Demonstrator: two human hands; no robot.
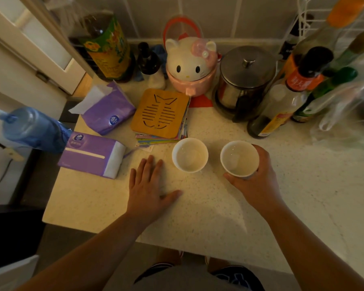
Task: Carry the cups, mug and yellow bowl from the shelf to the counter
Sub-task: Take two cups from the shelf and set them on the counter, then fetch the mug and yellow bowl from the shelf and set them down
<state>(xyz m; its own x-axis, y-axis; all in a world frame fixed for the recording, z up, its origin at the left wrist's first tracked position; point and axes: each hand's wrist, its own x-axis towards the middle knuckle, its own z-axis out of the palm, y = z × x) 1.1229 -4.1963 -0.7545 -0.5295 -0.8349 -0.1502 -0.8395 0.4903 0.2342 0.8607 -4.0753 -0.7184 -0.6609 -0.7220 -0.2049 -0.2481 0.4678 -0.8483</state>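
Observation:
Two white cups stand upright on the speckled counter (pixel 208 211). The left cup (pixel 190 154) is empty and stands free, just right of my left hand (pixel 149 185), which lies flat and open on the counter without touching it. My right hand (pixel 259 181) wraps around the right cup (pixel 239 158) from its right and near side. That cup looks empty too. No mug, yellow bowl or shelf is in view.
Behind the cups lie a wooden fish trivet (pixel 160 113) on coloured mats, two purple tissue packs (pixel 91 156), a cat-shaped pink pot (pixel 190 68), a steel canister (pixel 245 80) and several bottles (pixel 282 101). A plastic bag (pixel 345 114) sits at right. The counter edge (pixel 51 219) drops off at left.

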